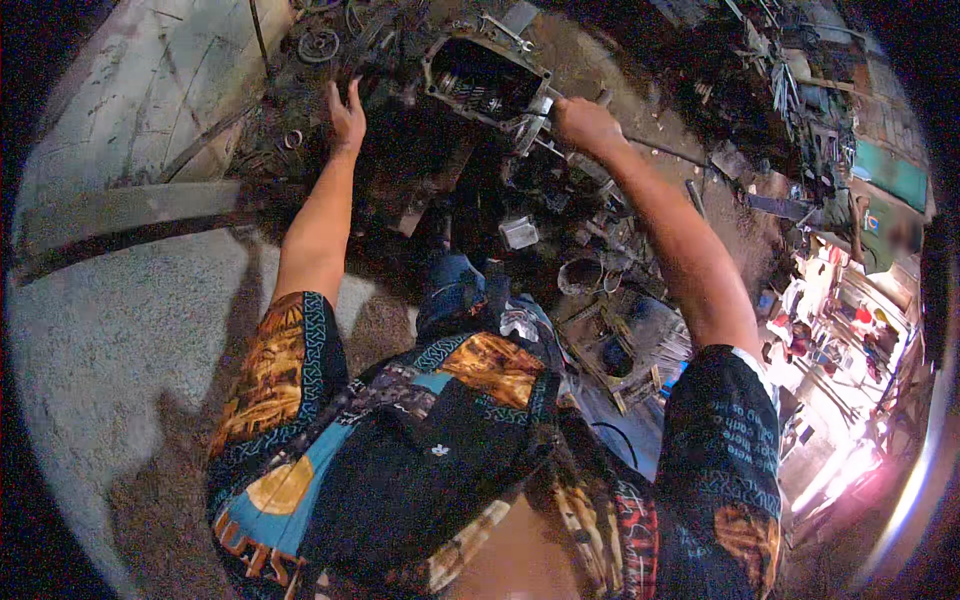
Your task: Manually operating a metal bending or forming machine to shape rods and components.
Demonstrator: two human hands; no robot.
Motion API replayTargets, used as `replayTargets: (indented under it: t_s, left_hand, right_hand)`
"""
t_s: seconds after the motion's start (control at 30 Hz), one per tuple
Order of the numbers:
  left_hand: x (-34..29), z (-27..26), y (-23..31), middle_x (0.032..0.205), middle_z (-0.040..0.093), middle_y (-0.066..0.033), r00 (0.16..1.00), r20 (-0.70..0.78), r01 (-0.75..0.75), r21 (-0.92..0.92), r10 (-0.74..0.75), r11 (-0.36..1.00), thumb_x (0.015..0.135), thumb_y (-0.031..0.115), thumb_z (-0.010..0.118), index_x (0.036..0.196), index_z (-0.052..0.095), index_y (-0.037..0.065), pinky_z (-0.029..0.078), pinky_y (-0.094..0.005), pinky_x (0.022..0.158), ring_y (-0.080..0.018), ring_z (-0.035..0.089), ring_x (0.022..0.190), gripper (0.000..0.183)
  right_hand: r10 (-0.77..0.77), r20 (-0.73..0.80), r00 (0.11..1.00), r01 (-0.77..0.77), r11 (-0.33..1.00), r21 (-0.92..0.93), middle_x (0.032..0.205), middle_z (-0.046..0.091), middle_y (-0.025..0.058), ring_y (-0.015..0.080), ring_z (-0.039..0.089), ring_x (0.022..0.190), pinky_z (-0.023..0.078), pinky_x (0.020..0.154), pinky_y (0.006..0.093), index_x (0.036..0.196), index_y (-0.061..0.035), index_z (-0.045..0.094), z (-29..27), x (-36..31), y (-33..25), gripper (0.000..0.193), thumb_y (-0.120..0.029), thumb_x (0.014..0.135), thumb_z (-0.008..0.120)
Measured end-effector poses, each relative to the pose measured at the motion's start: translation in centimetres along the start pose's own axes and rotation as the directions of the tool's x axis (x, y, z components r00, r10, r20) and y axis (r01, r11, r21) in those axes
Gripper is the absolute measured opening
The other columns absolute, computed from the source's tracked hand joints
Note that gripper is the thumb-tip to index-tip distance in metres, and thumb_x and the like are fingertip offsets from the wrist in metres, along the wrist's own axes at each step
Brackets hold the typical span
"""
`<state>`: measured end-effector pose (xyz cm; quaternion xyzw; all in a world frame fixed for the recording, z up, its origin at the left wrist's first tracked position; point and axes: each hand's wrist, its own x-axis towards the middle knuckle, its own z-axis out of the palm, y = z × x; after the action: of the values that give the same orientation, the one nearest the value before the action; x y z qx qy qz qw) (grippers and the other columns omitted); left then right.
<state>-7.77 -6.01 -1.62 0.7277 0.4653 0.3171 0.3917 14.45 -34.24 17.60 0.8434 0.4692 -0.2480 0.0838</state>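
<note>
A metal gearbox housing (pixel 538 88) with an open rectangular top sits ahead of me. Gears (pixel 470 97) show in its dark inside. My right hand (pixel 588 127) is closed at the housing's right edge. Its fingers wrap round something mostly hidden; a short bar end (pixel 604 97) pokes out just beyond the knuckles. To the left of the housing, apart from it, my left hand (pixel 347 122) is raised with fingers spread and nothing in it. Dark, greasy parts lie below and beyond it, too dim to name.
A wheel-like part (pixel 319 45) and a ring (pixel 293 139) lie at the far left. At the back is a wrench (pixel 508 33). Nearer me are a small pale box-like part (pixel 519 233) and a square metal casing (pixel 598 350). A long rod (pixel 665 151) lies at right.
</note>
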Motion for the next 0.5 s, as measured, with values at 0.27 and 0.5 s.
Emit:
replayTargets:
  t_s: [0.27, 0.5]
  left_hand:
    - [1.7, -1.9, 3.5, 0.137, 0.031, -0.0199, 0.929, 0.068, -0.361, -0.063, 0.365, 0.930, 0.089, 0.038, 0.051, 0.133, 0.032, 0.001, 0.026, -0.0407, 0.104, -0.0303, 0.030, 0.128, 0.061]
    - [10.8, 4.5, 7.1, 0.103, 0.060, -0.0227, 0.872, 0.401, -0.414, 0.296, 0.281, 0.861, 0.082, 0.055, 0.051, 0.113, 0.053, -0.003, 0.042, -0.0401, 0.091, -0.0358, 0.056, 0.101, 0.066]
  right_hand:
    - [0.197, 0.022, 0.980, -0.197, 0.963, 0.183, 0.097, 0.059, 0.0269, 0.0415, 0.058, 0.092, 0.047, 0.080, 0.0477, 0.098, -0.0010, 0.060, 2.0, -0.7, -1.1, 0.031, -0.020, 0.075, 0.050]
    - [0.165, 0.054, 0.985, -0.172, 0.972, 0.160, 0.098, 0.059, 0.0269, 0.0396, 0.059, 0.092, 0.048, 0.080, 0.0479, 0.097, -0.0005, 0.062, -0.3, -0.2, -1.3, 0.031, -0.018, 0.073, 0.052]
